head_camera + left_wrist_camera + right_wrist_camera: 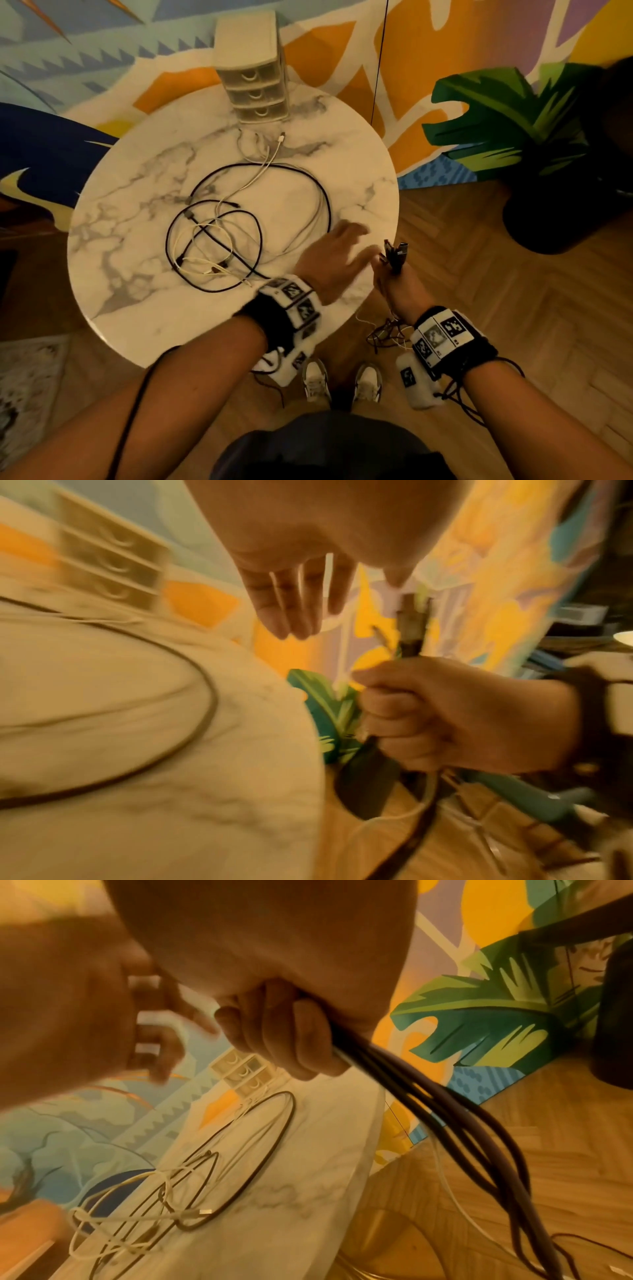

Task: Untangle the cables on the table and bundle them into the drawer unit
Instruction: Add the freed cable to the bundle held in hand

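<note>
Several black and white cables (219, 236) lie tangled in loops on the round marble table (137, 308). The cream three-drawer unit (253, 78) stands at the table's far edge, drawers closed. My left hand (354, 243) hovers over the table's right side with its fingers (294, 601) straight, holding nothing. Just off the table's right edge, my right hand (390, 277) grips a bundle of dark cables (428, 1096) and a white one. Their plug ends (397, 251) stick up above the fist and the rest hangs to the floor (387, 334).
A dark pot (555, 219) with green leaves stands on the wood floor to the right. A painted wall runs behind the table, with a thin black cord (378, 68) hanging down it. My shoes (342, 380) are below the table's near edge.
</note>
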A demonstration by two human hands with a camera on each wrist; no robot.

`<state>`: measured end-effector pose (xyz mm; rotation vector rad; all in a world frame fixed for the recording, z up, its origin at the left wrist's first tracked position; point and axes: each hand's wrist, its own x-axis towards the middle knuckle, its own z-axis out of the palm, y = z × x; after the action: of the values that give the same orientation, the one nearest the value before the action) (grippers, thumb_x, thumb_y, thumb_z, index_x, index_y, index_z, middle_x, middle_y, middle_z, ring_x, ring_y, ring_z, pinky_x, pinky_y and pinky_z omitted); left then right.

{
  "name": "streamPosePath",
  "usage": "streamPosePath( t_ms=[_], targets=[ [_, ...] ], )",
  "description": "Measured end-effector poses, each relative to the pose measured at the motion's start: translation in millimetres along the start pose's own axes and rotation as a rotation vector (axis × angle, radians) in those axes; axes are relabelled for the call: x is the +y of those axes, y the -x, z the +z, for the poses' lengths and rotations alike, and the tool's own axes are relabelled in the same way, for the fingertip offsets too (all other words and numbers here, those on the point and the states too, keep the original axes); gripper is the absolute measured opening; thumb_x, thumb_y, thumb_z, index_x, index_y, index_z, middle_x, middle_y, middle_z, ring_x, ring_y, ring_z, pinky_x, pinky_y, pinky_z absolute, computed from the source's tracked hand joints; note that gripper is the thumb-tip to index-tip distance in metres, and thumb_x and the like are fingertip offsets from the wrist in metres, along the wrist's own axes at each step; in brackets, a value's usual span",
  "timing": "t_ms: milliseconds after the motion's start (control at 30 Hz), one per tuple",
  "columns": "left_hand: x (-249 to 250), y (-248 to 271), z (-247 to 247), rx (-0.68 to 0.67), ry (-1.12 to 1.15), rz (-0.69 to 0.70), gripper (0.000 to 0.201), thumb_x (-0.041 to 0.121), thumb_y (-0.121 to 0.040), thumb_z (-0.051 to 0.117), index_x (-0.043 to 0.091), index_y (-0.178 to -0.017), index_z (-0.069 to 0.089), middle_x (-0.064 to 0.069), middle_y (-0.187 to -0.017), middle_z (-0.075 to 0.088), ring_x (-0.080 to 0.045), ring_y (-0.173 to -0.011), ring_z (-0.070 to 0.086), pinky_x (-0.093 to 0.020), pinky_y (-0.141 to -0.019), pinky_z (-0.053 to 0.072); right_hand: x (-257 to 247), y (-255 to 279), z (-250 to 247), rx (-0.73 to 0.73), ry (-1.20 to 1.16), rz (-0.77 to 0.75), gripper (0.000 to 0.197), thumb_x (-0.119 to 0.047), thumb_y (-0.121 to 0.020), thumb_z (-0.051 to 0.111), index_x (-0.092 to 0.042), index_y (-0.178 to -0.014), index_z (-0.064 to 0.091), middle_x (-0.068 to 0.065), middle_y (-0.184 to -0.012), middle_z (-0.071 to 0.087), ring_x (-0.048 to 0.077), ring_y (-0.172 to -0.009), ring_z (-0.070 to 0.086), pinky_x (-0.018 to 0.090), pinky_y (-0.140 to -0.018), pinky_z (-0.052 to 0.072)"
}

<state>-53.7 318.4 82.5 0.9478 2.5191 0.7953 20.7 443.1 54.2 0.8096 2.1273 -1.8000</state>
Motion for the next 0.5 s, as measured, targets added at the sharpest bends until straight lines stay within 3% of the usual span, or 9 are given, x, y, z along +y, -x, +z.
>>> streamPosePath(
  t_ms=[67, 167, 233, 300, 367, 433, 500],
  targets=[
    [-47, 10, -5, -0.087, -0.302, -0.1, 0.036, 0.045, -0.095, 0.039, 0.017, -0.114, 0.051, -0.004, -0.117, 0.05, -0.024, -0.105, 0.05, -0.034, -0.085, 0.041, 8, -8, 3, 0.017, 0.006, 0.062, 0.043, -0.039, -0.098, 0.041, -0.018, -0.06, 0.041, -0.003, -0.053, 0.038, 0.009, -0.04, 0.03, 0.019, -0.038, 0.03],
    [-106, 37, -8, -0.384, -0.752, -0.287, 0.039, 0.038, -0.093, 0.042, 0.017, -0.124, 0.048, -0.009, -0.138, 0.038, -0.03, -0.122, 0.037, -0.04, -0.098, 0.03, 16, -12, 8, 0.027, 0.042, 0.044, 0.049, -0.032, -0.099, 0.041, -0.016, -0.053, 0.037, -0.008, -0.043, 0.036, 0.006, -0.034, 0.03, 0.023, -0.047, 0.032],
    [-125, 50, -7, -0.397, -0.801, -0.314, 0.033, 0.028, -0.092, 0.042, 0.017, -0.122, 0.052, -0.009, -0.136, 0.041, -0.031, -0.122, 0.038, -0.042, -0.1, 0.029, 14, -9, 13, 0.002, 0.107, -0.004, 0.052, -0.033, -0.1, 0.039, -0.016, -0.051, 0.04, -0.007, -0.046, 0.041, 0.004, -0.035, 0.034, 0.027, -0.052, 0.032],
    [-125, 51, -10, -0.179, -0.751, -0.228, 0.016, 0.021, -0.088, 0.055, 0.015, -0.101, 0.063, -0.008, -0.112, 0.058, -0.031, -0.103, 0.051, -0.043, -0.089, 0.04, 10, -7, 19, -0.028, 0.203, -0.01, 0.054, -0.036, -0.101, 0.036, -0.015, -0.053, 0.05, -0.003, -0.054, 0.049, 0.005, -0.042, 0.041, 0.024, -0.053, 0.033],
    [-114, 49, -18, 0.087, -0.642, -0.183, 0.008, 0.021, -0.079, 0.07, 0.015, -0.079, 0.064, -0.007, -0.085, 0.058, -0.029, -0.08, 0.053, -0.039, -0.07, 0.045, 5, -5, 30, -0.095, 0.179, 0.007, 0.053, -0.036, -0.102, 0.034, -0.012, -0.062, 0.06, 0.001, -0.056, 0.047, 0.009, -0.046, 0.039, 0.02, -0.051, 0.031],
    [-96, 47, -25, 0.324, -0.442, -0.141, 0.012, 0.028, -0.082, 0.061, 0.017, -0.077, 0.065, -0.004, -0.079, 0.052, -0.026, -0.075, 0.05, -0.034, -0.065, 0.036, -6, -4, 45, -0.164, 0.041, -0.023, 0.045, -0.033, -0.102, 0.033, -0.01, -0.081, 0.066, 0.004, -0.055, 0.043, 0.008, -0.043, 0.036, 0.021, -0.051, 0.03],
    [-76, 48, -31, 0.396, -0.271, -0.137, 0.022, 0.032, -0.084, 0.051, 0.018, -0.078, 0.068, 0.002, -0.075, 0.046, -0.022, -0.072, 0.049, -0.033, -0.064, 0.034, -20, -2, 59, -0.211, -0.033, -0.116, 0.033, -0.03, -0.103, 0.033, -0.021, -0.101, 0.064, 0.005, -0.057, 0.048, 0.005, -0.041, 0.037, 0.019, -0.051, 0.031]
  ],
)
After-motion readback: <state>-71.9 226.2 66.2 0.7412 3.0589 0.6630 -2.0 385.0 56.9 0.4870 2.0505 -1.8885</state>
